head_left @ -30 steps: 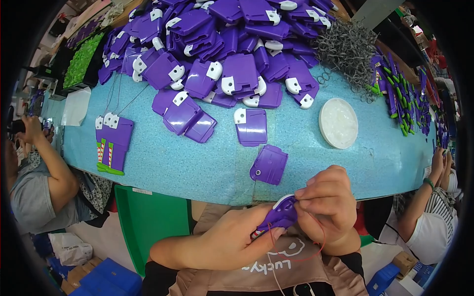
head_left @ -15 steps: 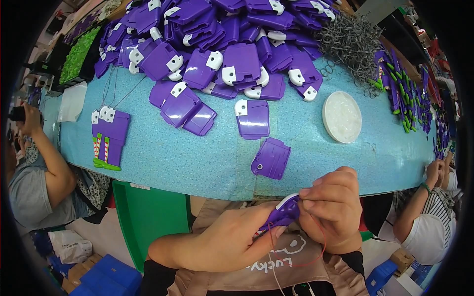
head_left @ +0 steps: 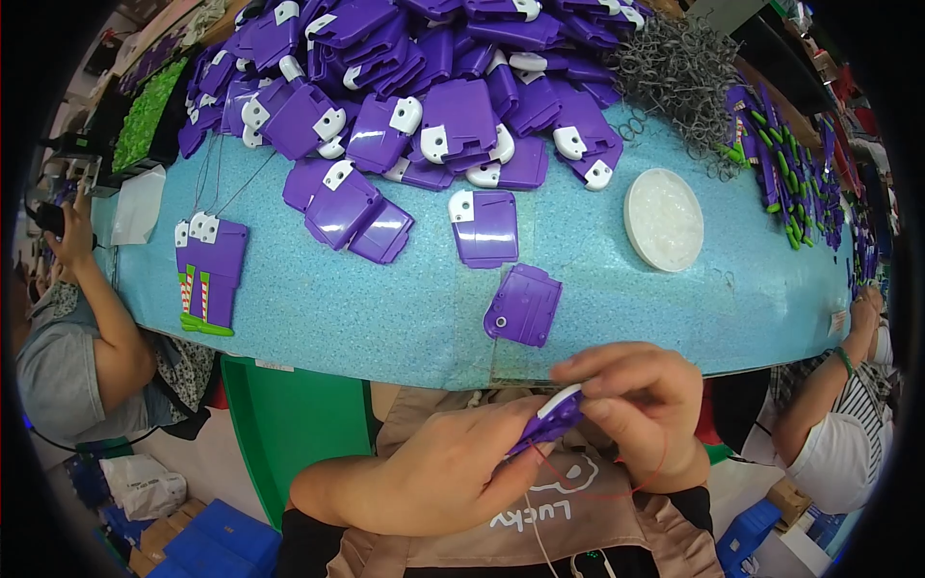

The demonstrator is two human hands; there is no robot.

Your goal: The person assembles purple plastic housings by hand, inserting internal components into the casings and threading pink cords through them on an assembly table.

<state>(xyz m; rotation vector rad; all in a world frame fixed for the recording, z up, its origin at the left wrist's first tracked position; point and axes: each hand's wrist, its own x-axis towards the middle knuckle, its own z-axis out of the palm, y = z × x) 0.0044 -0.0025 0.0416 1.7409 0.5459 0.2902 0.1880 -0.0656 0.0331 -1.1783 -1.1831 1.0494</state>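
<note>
My left hand [head_left: 448, 462] is closed round a purple plastic shell half [head_left: 547, 426] with a white corner piece, held tilted above my apron. At the shell's upper right end is my right hand [head_left: 646, 400], thumb and a finger close together and the forefinger raised off; what is pinched there is too small to tell. A thin red wire [head_left: 617, 495] loops below the shell up to my right hand. On the table in front lie a purple shell half [head_left: 525, 305] with a small metal ring and another shell half [head_left: 488, 231] with a white corner.
Purple shells [head_left: 385, 135] are heaped at the back, beside a pile of grey wire coils [head_left: 679, 82]. A white tub [head_left: 665, 220] stands right of centre. Joined pieces with striped legs [head_left: 212, 279] lie left, purple-green sticks [head_left: 780, 164] right. Co-workers sit on both sides.
My right forefinger has lifted and stretched out from the shell, and the red wire loop has swung wider to the right. The left hand still grips the shell. The view has shifted slightly.
</note>
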